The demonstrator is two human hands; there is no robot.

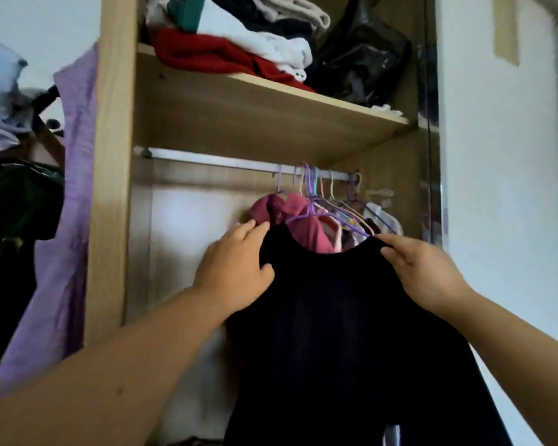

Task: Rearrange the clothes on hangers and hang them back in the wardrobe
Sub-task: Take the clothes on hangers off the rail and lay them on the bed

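Wardrobe (116,188) open in front of me, rail (213,160) under the shelf (271,101), a bunch of hangers (316,201) crowded at the rail's right end with pink clothes (306,226) on them. I hold a black top (345,333) up by its shoulders, just in front of and below that bunch. My left hand (236,272) pinches the top's left shoulder, thumb in front, fingers behind the cloth. My right hand (422,272) grips the right shoulder, fingers curled over the edge. Both closed on fabric.

Neckline sags open between my hands; a purple hanger (306,214) sits right above it, touching or nearly so. I can't tell if that hanger is inside the top or belongs to the pink piece behind.

My read: mid-step, top being fitted or squared on a hanger, not yet hung.

Risks from here:
- Wide neck slides off one hanger arm if I release one shoulder first.
- Hooks are packed tight, so pushing in could snag a neighbour or knock the pink piece off.
- Dark cloth hides the hanger arms, easy to misjudge seating.
- Left of the rail is free; aiming there looks safer.

Folded pile (239,43) on the shelf is out of the way.
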